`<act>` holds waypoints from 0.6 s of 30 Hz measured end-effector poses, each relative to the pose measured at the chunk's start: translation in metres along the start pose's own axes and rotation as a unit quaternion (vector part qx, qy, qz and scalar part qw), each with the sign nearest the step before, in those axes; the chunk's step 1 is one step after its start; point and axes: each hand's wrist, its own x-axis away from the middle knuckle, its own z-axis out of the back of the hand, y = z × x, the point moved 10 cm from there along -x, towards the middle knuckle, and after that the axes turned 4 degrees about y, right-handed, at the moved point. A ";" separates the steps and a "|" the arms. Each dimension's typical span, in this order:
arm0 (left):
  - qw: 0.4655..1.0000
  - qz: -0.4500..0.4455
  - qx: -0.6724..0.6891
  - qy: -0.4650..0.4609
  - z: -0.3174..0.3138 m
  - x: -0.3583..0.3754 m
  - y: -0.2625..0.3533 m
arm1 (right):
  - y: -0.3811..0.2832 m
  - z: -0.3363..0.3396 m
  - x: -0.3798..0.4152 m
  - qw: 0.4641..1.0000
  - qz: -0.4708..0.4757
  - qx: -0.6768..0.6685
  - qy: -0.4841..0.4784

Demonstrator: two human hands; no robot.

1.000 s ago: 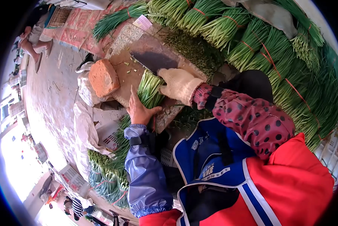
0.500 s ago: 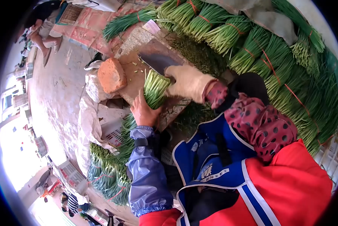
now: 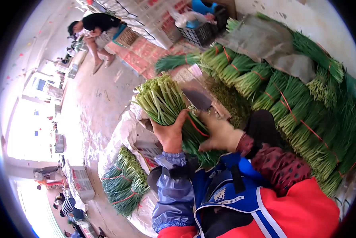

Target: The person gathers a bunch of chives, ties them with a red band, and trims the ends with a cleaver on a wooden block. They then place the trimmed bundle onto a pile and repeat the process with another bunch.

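Note:
A thick bunch of garlic chives (image 3: 162,99) is raised in front of me, its pale cut ends toward the far left and its green leaves toward my lap. My left hand (image 3: 170,133) is closed around it, thumb across the stalks. A red band (image 3: 197,126) circles the bunch just beyond that thumb. My right hand (image 3: 219,133), in a light cloth glove and blurred, is at the leafy side with thumb and fingers spread apart. Beyond it a cleaver (image 3: 200,97) lies on the wooden board (image 3: 219,109).
Banded chive bunches (image 3: 293,107) are piled along the right, partly under a grey cloth (image 3: 261,37). More bunches (image 3: 124,178) lie on white sacking (image 3: 116,144) at lower left. A black crate (image 3: 196,35) stands at the back. A seated person (image 3: 100,29) is at far left.
My right hand has let go of the cleaver and moved to the chives. My left hand has lifted the bunch off the board, toward the camera. The view has shifted, and the brick is now hidden.

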 end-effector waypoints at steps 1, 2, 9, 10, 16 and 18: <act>1.000 0.016 0.006 -0.026 -0.009 0.006 0.010 | -0.009 -0.009 0.009 0.991 -0.094 -0.064 -0.076; 0.998 0.032 0.012 -0.053 -0.017 0.014 0.024 | -0.007 -0.015 0.015 0.992 -0.083 -0.055 -0.073; 0.956 -0.045 -0.007 -0.290 -0.019 0.053 0.065 | -0.043 0.022 0.042 0.915 -0.047 -0.382 -0.121; 0.936 -0.043 -0.012 -0.348 -0.028 0.068 0.056 | -0.047 0.024 0.043 0.918 -0.041 -0.374 -0.124; 0.963 0.100 0.154 -0.199 -0.007 0.099 0.023 | -0.074 0.051 0.052 0.949 -0.071 0.189 -0.243; 0.988 0.028 0.092 -0.123 0.011 0.100 0.022 | -0.084 0.093 0.040 0.929 -0.096 0.336 -0.122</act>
